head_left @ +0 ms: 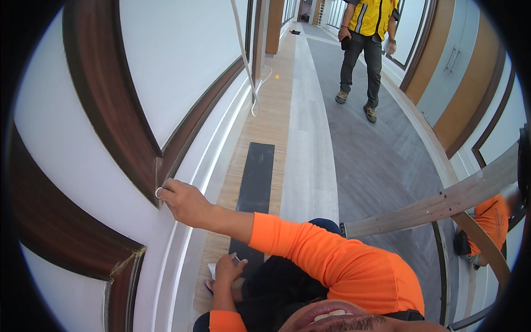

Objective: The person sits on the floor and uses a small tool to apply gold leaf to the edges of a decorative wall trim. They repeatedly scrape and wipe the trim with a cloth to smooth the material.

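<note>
My right hand (pixel 185 203) reaches across to the wall, its fingers pinched at the lower corner of a dark brown wood moulding (pixel 168 157). A small white curled piece (pixel 159 192) shows at the fingertips; what it is made of I cannot make out. Low by my knees, my left hand (pixel 228 270) is closed round a small whitish object (pixel 236 259), mostly hidden by the fingers. Beside that hand lies a bit of white, paper-like material (pixel 212 270). A second brown moulding (pixel 72 243) has a corner joint with pale, rough edges.
A long dark plank (pixel 256 177) lies on the floor beside me. A white cable (pixel 243 50) hangs along the wall. A wooden beam (pixel 437 202) slants at right, near a crouching person in orange (pixel 489 221). Ahead stands a person in a yellow vest (pixel 369 22).
</note>
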A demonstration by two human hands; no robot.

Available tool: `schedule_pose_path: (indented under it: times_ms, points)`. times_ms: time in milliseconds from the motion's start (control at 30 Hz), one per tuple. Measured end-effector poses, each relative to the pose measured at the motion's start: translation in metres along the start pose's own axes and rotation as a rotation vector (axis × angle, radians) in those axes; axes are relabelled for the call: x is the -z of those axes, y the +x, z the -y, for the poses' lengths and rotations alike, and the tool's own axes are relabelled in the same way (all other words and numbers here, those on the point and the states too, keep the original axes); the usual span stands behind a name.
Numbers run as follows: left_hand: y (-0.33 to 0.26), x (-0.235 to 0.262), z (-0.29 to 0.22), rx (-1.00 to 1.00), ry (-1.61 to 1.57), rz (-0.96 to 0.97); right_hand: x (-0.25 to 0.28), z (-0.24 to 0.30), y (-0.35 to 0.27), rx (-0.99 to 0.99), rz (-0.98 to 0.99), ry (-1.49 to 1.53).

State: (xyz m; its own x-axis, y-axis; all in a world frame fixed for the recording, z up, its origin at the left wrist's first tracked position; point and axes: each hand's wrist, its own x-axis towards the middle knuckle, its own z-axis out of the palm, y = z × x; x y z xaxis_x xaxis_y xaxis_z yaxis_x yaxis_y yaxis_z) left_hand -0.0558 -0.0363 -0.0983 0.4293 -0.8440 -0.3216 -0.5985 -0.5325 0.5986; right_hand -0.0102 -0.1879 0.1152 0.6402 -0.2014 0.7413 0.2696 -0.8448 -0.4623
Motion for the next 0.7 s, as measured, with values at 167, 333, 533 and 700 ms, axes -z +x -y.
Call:
schedule_pose_path:
  times_ms: [167, 333, 533, 700]
  points:
    - [-0.001, 0.002, -0.004, 0.012, 0.015, 0.012, 0.011, -0.017, 0.009, -0.033, -0.06, -0.128]
    - [-0.002, 0.004, -0.007, 0.024, 0.014, 0.045, -0.005, 0.003, 0.003, 0.032, -0.167, 0.102]
    - [-0.001, 0.001, -0.005, 0.046, 0.008, 0.059, 0.0, -0.012, 0.004, 0.009, -0.031, -0.076]
    - [0.001, -0.002, -0.003, 0.008, 0.015, 0.053, -0.002, -0.01, -0.002, 0.059, -0.049, -0.011]
